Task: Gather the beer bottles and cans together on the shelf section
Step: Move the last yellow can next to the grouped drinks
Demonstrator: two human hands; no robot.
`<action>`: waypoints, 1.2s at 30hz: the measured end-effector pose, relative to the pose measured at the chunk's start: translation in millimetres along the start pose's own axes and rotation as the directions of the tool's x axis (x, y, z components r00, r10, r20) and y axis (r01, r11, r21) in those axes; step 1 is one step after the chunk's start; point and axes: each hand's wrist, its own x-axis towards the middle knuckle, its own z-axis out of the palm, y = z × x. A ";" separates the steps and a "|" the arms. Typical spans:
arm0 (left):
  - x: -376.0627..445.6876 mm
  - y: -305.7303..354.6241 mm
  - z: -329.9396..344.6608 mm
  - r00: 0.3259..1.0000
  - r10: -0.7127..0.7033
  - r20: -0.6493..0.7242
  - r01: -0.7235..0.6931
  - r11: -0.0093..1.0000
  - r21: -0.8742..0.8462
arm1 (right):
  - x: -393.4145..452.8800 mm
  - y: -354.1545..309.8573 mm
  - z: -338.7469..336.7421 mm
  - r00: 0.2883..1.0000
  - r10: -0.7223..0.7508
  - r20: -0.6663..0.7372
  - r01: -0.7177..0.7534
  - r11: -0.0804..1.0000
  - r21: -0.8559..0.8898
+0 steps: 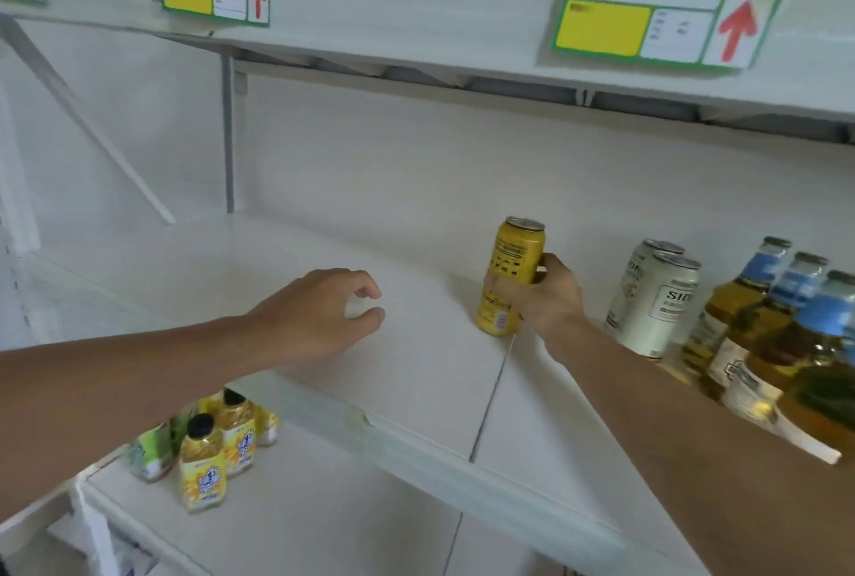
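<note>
beer cans and bottles are the job, and one yellow can [510, 278] stands upright on the middle shelf [416, 367], well apart from the others. the right hand [546, 297] grips it round the lower middle, thumb on the near side and the other fingers curled round the far side. at about 3 o'clock from it stand two white cans [652, 297] touching each other, and just past them, at 4 o'clock, a tight row of bottles [777, 335] with blue-foil necks. the left hand [319, 311] hovers over bare shelf at 9 o'clock from the yellow can, fingers loosely curled and holding nothing.

to do this step well, i'd keep the can upright and slide or lift it low toward 3 o'clock, stopping it just beside the nearer white can without knocking it. the grip sits low enough to stop tipping. the forearm passes close to the bottles, so the elbow should stay clear of them.
</note>
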 end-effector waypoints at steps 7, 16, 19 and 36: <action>-30.7 46.7 14.0 0.998 0.036 0.052 -0.042 0.991 0.126 | -36.2 0.6 -37.8 0.995 -0.081 0.050 0.079 0.996 0.047; -74.0 93.9 28.4 0.994 0.096 0.047 -0.101 0.990 0.098 | -109.5 -0.4 -106.7 0.996 -0.073 0.056 0.071 0.996 0.051; -87.8 109.3 37.3 0.987 0.154 0.049 -0.157 0.986 0.058 | -139.8 -1.0 -129.0 0.997 -0.061 0.042 0.059 0.997 0.054; -149.8 235.9 105.2 0.907 0.413 0.080 -0.404 0.908 -0.106 | -315.1 12.9 -298.2 0.979 -0.061 -0.195 0.020 0.979 -0.205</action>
